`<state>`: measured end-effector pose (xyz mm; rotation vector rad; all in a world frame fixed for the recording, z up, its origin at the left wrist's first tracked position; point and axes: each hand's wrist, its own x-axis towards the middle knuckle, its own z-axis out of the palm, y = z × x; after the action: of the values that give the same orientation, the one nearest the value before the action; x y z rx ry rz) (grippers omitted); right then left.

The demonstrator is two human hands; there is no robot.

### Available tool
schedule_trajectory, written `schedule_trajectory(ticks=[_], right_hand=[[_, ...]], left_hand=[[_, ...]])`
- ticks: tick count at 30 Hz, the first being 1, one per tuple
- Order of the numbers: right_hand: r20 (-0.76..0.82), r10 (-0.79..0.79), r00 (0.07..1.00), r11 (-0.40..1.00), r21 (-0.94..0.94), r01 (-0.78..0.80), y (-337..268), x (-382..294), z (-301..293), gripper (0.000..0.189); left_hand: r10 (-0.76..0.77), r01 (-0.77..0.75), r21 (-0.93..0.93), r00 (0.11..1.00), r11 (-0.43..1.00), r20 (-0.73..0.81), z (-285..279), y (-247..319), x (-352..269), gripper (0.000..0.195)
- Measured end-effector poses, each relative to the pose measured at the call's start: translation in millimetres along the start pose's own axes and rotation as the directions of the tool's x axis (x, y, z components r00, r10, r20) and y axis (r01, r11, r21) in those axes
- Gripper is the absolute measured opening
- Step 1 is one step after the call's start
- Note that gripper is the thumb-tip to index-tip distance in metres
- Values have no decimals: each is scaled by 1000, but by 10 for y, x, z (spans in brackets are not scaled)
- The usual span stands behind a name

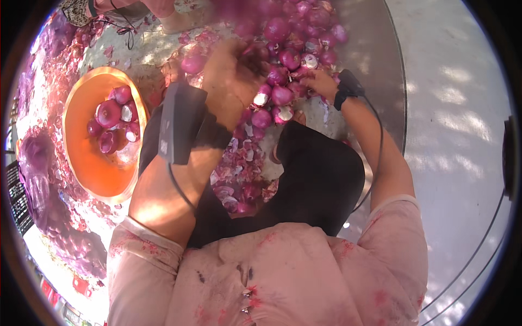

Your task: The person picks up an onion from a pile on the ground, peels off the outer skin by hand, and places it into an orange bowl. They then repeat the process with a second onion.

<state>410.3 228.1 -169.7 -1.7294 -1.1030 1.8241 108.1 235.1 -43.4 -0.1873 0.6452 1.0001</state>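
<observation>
My left hand [240,75] is blurred over the left side of a pile of red onions [281,30]. Its fingers reach into shade, so whether they hold an onion is unclear. On the pile's right side, the fingertips of my right hand [322,83] are against the onions, and their grip is partly hidden. Between the hands sit whole red onions [282,95], some with a pale cut end showing. An orange tub [81,163] stands left of my left forearm, with several red onions [109,114] inside.
Loose onion skins [240,163] and onions lie between my black-trousered legs. Another person's bare limb [163,10] is at the top left, near a dark cable [129,36]. Purple mesh sacks [36,163] and heaped skins line the left. A curved mat edge [403,89] runs along the right.
</observation>
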Motion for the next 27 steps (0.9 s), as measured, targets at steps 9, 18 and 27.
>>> schedule_trajectory(ticks=[9,18,27], right_hand=[[-39,-225,974,296,-955,30,899,507,510,84],[-72,-166,983,623,-781,49,956,574,410,87],[261,-286,922,693,721,11,411,212,465,58]], left_hand=[[-150,149,25,986,989,74,16,-219,27,18],[-168,165,50,984,985,61,46,-350,75,20],[124,-25,385,964,923,-236,132,-459,42,19]])
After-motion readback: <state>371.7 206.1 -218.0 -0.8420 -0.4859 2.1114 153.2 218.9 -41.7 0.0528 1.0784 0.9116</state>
